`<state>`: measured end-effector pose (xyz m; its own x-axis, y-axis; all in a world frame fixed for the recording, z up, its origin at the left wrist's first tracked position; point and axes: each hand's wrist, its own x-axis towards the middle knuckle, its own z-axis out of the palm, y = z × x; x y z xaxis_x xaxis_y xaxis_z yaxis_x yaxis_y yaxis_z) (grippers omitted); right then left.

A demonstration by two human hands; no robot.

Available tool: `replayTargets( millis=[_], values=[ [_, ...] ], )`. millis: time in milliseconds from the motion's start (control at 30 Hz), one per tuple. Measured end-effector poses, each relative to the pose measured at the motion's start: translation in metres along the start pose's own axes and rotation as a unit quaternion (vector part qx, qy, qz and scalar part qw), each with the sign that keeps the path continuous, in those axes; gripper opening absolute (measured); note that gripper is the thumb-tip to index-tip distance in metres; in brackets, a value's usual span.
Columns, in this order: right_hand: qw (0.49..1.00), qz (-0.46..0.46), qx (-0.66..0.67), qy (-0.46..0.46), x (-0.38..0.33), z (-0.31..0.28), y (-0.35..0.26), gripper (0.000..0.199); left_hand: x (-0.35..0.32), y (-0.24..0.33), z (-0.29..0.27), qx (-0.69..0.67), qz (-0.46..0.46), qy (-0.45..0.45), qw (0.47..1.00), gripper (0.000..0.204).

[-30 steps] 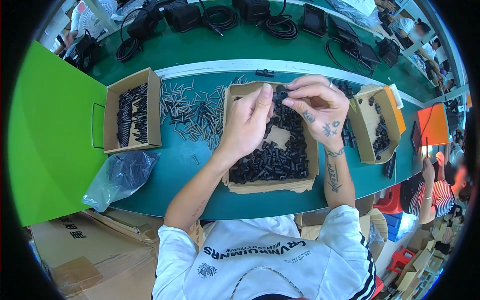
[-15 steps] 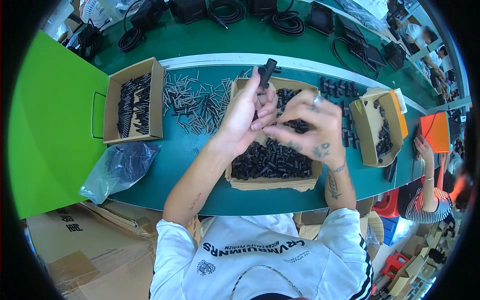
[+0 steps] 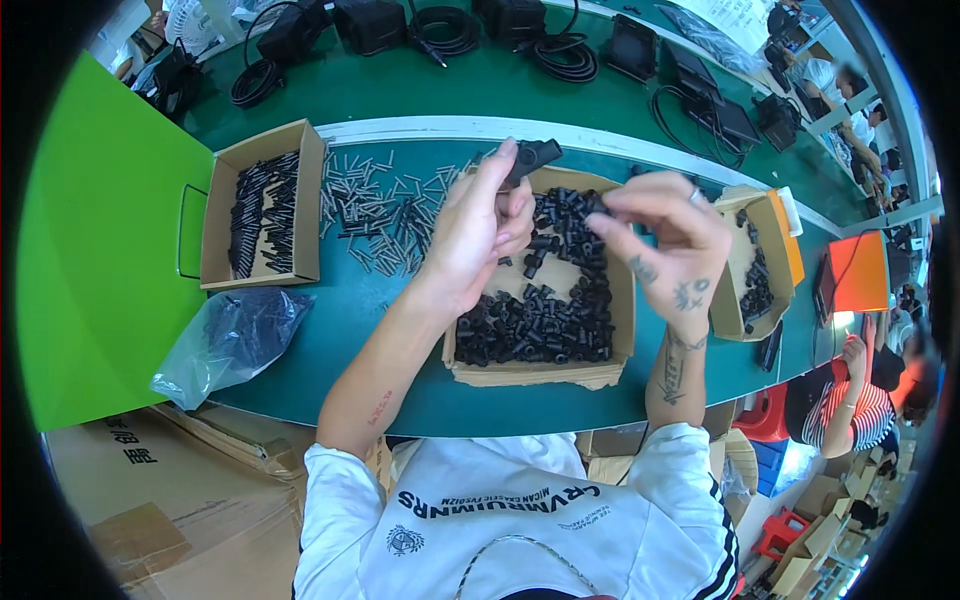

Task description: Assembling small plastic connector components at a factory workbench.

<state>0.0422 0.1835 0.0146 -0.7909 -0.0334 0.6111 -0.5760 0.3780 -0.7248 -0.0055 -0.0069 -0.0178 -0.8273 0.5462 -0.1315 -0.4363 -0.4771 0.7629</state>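
Observation:
My left hand [image 3: 472,232] is closed round a black tubular fitting with a short side stub [image 3: 538,157], its open end pointing up to the right. To its right, my right hand [image 3: 672,238] hangs over the right side of a shallow cardboard tray [image 3: 540,373]. Thumb and index finger are bent together there in a pinch; a dark bit shows at the tips, too small to name. Many small black fittings [image 3: 540,328] fill the tray's near part and right side, and bare cardboard shows in its middle.
Loose metal pins [image 3: 388,210] lie scattered left of the tray. Farther left stand a cardboard box of dark rods [image 3: 311,225] and a clear plastic bag [image 3: 225,345]. At right is a smaller cardboard box [image 3: 727,305] with black parts. A co-worker's arm [image 3: 848,395] shows beyond it.
My right hand has moved away from my left hand to the right, over the tray's right side. The fitting in my left hand has tipped from nearly upright toward the right.

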Motion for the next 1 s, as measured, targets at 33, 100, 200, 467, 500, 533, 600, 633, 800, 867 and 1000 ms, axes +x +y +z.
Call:
replayTargets(
  millis=[33,100,200,467,500,533,600,633,800,867,1000],
  values=[
    [0.998,0.04,0.029,0.04,-0.001,-0.001,0.0,0.023,0.0,-0.001,0.002,0.048,0.013,0.01,0.999,0.045],
    [0.999,-0.017,-0.01,0.043,0.003,-0.003,0.008,0.023,-0.002,-0.002,0.012,0.147,0.029,0.047,0.988,0.047],
    [0.995,-0.072,-0.064,0.035,0.004,-0.003,0.007,0.024,-0.003,-0.007,0.016,0.145,0.036,0.064,0.987,0.048],
    [0.972,-0.217,-0.086,-0.019,0.009,-0.007,0.016,0.024,-0.007,-0.001,0.016,0.203,0.014,0.026,0.979,0.051],
    [0.972,-0.218,-0.085,-0.019,0.009,-0.007,0.017,0.024,-0.007,0.0,0.016,0.203,0.009,0.0,0.979,0.051],
    [0.968,-0.232,-0.092,-0.023,0.009,-0.006,0.018,0.025,-0.007,0.0,0.017,0.203,0.009,0.001,0.979,0.051],
    [0.964,-0.247,-0.098,-0.029,0.009,-0.004,0.016,0.026,-0.008,0.001,0.019,0.177,-0.002,0.021,0.984,0.053],
    [0.976,-0.201,-0.071,-0.037,0.007,-0.003,0.011,0.027,-0.007,0.001,0.018,0.177,-0.002,0.021,0.984,0.053],
    [0.998,-0.041,0.054,0.0,0.002,0.0,0.008,0.028,-0.006,0.0,0.013,0.235,0.044,0.012,0.971,0.055],
    [0.992,0.087,0.061,-0.063,0.0,-0.005,0.006,0.028,-0.006,-0.002,0.011,0.265,0.061,0.009,0.962,0.057],
    [0.98,0.13,0.14,-0.047,-0.001,-0.006,0.005,0.025,-0.004,-0.015,0.007,0.337,0.158,0.059,0.926,0.051]
  ],
)
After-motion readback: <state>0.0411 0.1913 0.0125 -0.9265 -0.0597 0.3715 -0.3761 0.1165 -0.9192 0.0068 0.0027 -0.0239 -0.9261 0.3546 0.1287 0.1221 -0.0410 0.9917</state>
